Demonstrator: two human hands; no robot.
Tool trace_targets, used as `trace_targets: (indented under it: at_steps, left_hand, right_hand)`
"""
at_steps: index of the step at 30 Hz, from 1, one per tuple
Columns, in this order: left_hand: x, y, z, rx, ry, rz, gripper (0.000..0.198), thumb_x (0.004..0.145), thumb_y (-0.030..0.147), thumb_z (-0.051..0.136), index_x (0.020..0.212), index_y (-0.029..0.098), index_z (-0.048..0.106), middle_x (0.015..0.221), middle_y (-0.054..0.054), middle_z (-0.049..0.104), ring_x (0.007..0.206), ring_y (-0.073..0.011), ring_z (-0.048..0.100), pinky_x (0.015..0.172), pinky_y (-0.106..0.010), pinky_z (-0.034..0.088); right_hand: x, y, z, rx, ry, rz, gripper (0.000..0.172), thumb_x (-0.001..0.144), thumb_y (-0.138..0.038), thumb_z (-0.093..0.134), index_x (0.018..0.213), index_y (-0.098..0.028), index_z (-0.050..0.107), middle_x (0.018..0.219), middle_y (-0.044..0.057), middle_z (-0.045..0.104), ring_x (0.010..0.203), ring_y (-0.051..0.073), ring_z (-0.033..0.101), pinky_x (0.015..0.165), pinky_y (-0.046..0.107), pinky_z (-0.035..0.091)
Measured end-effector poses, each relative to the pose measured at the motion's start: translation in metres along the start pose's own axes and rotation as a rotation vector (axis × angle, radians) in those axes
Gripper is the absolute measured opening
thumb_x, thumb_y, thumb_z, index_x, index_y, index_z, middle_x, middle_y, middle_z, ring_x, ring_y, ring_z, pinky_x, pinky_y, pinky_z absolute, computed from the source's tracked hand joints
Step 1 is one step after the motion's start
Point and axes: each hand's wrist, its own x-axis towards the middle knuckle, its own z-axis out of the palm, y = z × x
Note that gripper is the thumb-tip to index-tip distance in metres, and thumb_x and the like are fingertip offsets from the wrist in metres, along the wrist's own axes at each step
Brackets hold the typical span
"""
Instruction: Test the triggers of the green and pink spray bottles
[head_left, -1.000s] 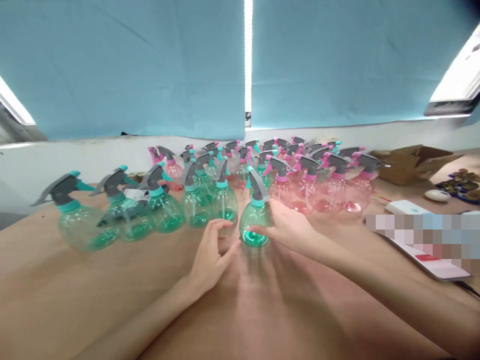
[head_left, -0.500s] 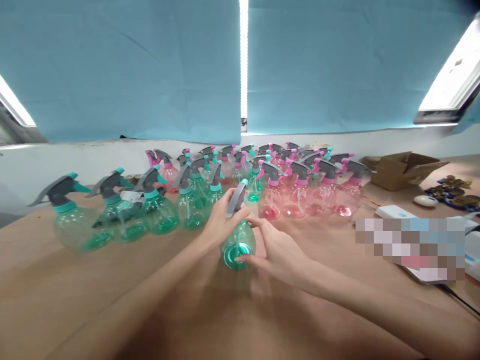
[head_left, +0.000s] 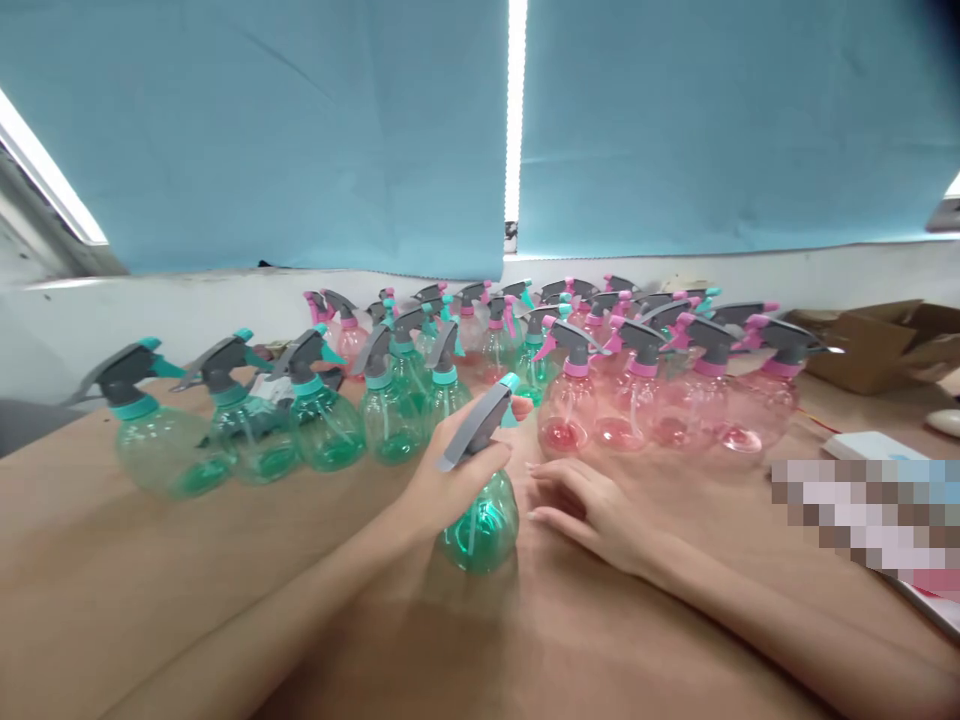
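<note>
A green see-through spray bottle (head_left: 481,528) with a grey and turquoise trigger head is in front of me, its head tilted up to the right. My left hand (head_left: 459,462) is wrapped round its neck, just below the spray head. To the right of the bottle is my right hand (head_left: 592,508), apart from it, fingers loosely curved with a gap between thumb and forefinger and nothing in them. Closest behind the held bottle stands another green spray bottle (head_left: 448,398). A pink spray bottle (head_left: 564,425) stands beyond my right hand.
A row of green spray bottles (head_left: 326,430) runs to the left, and pink ones (head_left: 701,410) stand to the right, with several mixed bottles behind. Further right are a cardboard box (head_left: 874,350), a white device (head_left: 874,447) and a blurred-out flat item (head_left: 862,520).
My right hand has let go of the bottle and moved right. The bottle has come nearer and its base has turned down towards the table. The view has shifted slightly left.
</note>
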Motion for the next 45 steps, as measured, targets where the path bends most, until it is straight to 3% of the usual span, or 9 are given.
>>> trace_targets:
  at_steps: [6, 11, 16, 20, 28, 34, 38, 42, 45]
  left_hand:
    - [-0.001, 0.008, -0.001, 0.04, -0.005, -0.037, 0.041, 0.074, 0.015, 0.05, 0.111, 0.024, 0.064, 0.073, 0.004, 0.049, 0.061, -0.0129, 0.042, 0.064, -0.029, 0.04]
    - [0.0, 0.01, -0.003, 0.038, -0.041, -0.056, 0.038, 0.074, 0.015, 0.052, 0.109, 0.025, 0.064, 0.069, 0.004, 0.046, 0.058, -0.0128, 0.038, 0.06, -0.029, 0.036]
    - [-0.001, 0.012, -0.002, 0.062, -0.019, -0.074, 0.028, 0.073, 0.017, 0.052, 0.096, 0.024, 0.066, 0.065, 0.003, 0.053, 0.062, -0.0169, 0.05, 0.064, -0.032, 0.041]
    - [-0.002, 0.01, -0.003, -0.016, 0.001, -0.065, 0.018, 0.072, 0.018, 0.053, 0.085, 0.021, 0.065, 0.082, -0.001, 0.064, 0.074, -0.0196, 0.058, 0.071, -0.033, 0.045]
    - [-0.002, 0.011, -0.005, -0.021, 0.006, -0.056, 0.012, 0.071, 0.018, 0.051, 0.079, 0.021, 0.06, 0.079, 0.0, 0.059, 0.075, -0.0182, 0.057, 0.068, -0.03, 0.041]
    - [0.002, 0.015, -0.002, -0.047, -0.015, -0.077, 0.029, 0.072, 0.018, 0.053, 0.098, 0.024, 0.065, 0.096, -0.001, 0.065, 0.079, -0.0182, 0.058, 0.076, -0.032, 0.046]
    - [0.002, 0.015, -0.002, -0.02, -0.015, -0.11, 0.041, 0.073, 0.022, 0.056, 0.113, 0.026, 0.064, 0.088, -0.001, 0.065, 0.063, -0.0154, 0.053, 0.061, -0.03, 0.045]
    - [0.0, 0.015, -0.004, -0.007, -0.058, -0.096, 0.046, 0.074, 0.022, 0.056, 0.119, 0.028, 0.063, 0.078, 0.0, 0.063, 0.06, -0.0151, 0.051, 0.056, -0.028, 0.042]
    - [-0.001, 0.015, -0.003, -0.006, -0.063, -0.1, 0.047, 0.075, 0.021, 0.055, 0.121, 0.028, 0.061, 0.086, -0.001, 0.066, 0.059, -0.0135, 0.052, 0.055, -0.028, 0.043]
  right_hand:
    - [0.002, 0.0, 0.0, -0.13, -0.142, 0.032, 0.04, 0.092, -0.045, 0.057, 0.121, -0.018, 0.059, 0.132, 0.015, 0.06, 0.122, 0.03, 0.056, 0.1, 0.048, 0.048]
    - [0.001, 0.0, 0.0, -0.149, -0.157, 0.033, 0.047, 0.091, -0.047, 0.057, 0.128, -0.019, 0.058, 0.135, 0.014, 0.059, 0.128, 0.03, 0.052, 0.105, 0.051, 0.043]
    - [0.003, 0.001, -0.002, -0.112, -0.175, 0.039, 0.044, 0.092, -0.045, 0.057, 0.126, -0.018, 0.06, 0.134, 0.013, 0.059, 0.127, 0.03, 0.052, 0.105, 0.051, 0.043]
    - [0.005, 0.003, -0.004, -0.066, -0.172, 0.043, 0.038, 0.092, -0.042, 0.057, 0.123, -0.02, 0.062, 0.132, 0.012, 0.061, 0.126, 0.029, 0.054, 0.104, 0.05, 0.044]
    - [0.005, 0.003, -0.005, -0.045, -0.171, 0.043, 0.038, 0.092, -0.039, 0.057, 0.125, -0.02, 0.062, 0.132, 0.013, 0.062, 0.127, 0.029, 0.053, 0.105, 0.049, 0.044]
    - [0.005, 0.005, -0.005, -0.049, -0.183, 0.049, 0.039, 0.093, -0.04, 0.056, 0.127, -0.02, 0.061, 0.133, 0.012, 0.061, 0.128, 0.028, 0.052, 0.106, 0.05, 0.043]
    - [0.004, 0.004, -0.005, -0.039, -0.185, 0.056, 0.04, 0.093, -0.04, 0.055, 0.127, -0.02, 0.061, 0.134, 0.012, 0.06, 0.128, 0.029, 0.052, 0.106, 0.051, 0.043]
    - [0.004, 0.005, -0.005, -0.044, -0.181, 0.05, 0.039, 0.093, -0.04, 0.055, 0.128, -0.021, 0.061, 0.134, 0.012, 0.06, 0.128, 0.028, 0.052, 0.106, 0.051, 0.043]
    - [0.004, 0.006, -0.004, -0.041, -0.176, 0.038, 0.039, 0.093, -0.041, 0.056, 0.127, -0.022, 0.061, 0.134, 0.011, 0.06, 0.128, 0.028, 0.052, 0.105, 0.051, 0.043]
